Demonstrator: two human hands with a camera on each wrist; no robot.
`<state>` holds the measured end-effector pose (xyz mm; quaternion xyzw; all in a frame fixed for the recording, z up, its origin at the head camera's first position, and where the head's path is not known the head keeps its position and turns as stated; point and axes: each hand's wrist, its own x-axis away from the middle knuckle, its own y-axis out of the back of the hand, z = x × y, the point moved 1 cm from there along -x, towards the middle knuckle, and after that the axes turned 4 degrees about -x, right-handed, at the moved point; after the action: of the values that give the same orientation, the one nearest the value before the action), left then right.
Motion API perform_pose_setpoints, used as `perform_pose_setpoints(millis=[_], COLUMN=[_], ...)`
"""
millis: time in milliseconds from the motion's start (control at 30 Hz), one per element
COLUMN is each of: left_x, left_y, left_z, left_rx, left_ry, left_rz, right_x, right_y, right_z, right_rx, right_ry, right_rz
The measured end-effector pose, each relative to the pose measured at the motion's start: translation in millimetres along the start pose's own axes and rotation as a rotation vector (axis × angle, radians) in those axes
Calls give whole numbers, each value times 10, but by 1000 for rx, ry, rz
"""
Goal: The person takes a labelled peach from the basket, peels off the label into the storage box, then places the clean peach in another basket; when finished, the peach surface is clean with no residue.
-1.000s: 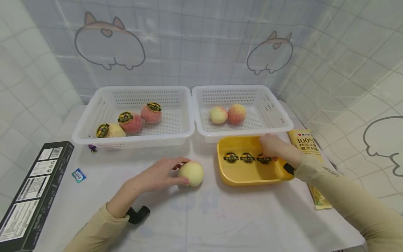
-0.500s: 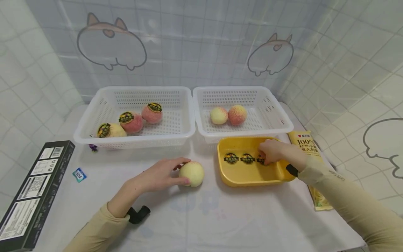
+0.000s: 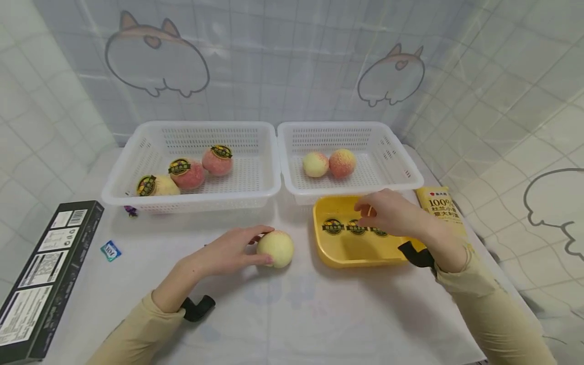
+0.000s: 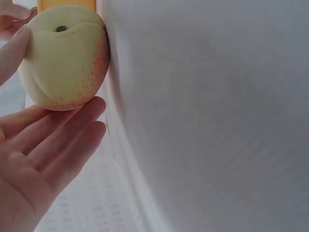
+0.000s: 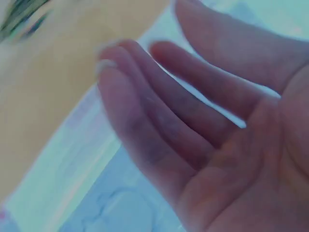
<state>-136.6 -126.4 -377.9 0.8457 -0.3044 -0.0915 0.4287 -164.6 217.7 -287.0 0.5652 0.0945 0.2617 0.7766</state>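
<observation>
My left hand (image 3: 228, 253) holds a pale yellow peach (image 3: 276, 249) on the white tabletop, with the thumb on one side and fingers on the other. In the left wrist view the peach (image 4: 65, 63) shows its stem hollow and a red-speckled side. My right hand (image 3: 392, 213) is over the yellow plastic tub (image 3: 356, 262), its fingers loosely bent. Nothing shows within the right hand (image 5: 212, 121) in the blurred right wrist view. Three round black-and-gold stickers, one of them this sticker (image 3: 333, 226), lie in a row inside the tub.
The left white basket (image 3: 205, 201) bears three stickered peaches; the right white basket (image 3: 356, 192) has two without visible stickers. A black box (image 3: 50, 274) stands at far left, near a small blue packet (image 3: 111, 250). A yellow pasta bag (image 3: 440, 205) lies right of the tub.
My right hand has come up from the stickers at the tub's right side and shifted left, its fingers loosening. The left hand stays on the peach.
</observation>
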Motion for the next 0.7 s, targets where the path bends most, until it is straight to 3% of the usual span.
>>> perform_pose_setpoints(millis=[133,300,467,700], left_x=[-2,4,-10,-17], left_y=[16,17,9,10], left_z=[-3,9,19,83], left_rx=[6,5,15,74], left_ry=[-10,-13,-40,-63], left_rz=[-1,-11,-22,-15], right_x=[-38,-165,-306,-413], right_y=[-163,-398,-602,-879], right_z=[318,649,873,966], right_rx=[-106,-208,-202,-172], right_ry=[14,67,146,224], right_rz=[-101,-121,-88,-64])
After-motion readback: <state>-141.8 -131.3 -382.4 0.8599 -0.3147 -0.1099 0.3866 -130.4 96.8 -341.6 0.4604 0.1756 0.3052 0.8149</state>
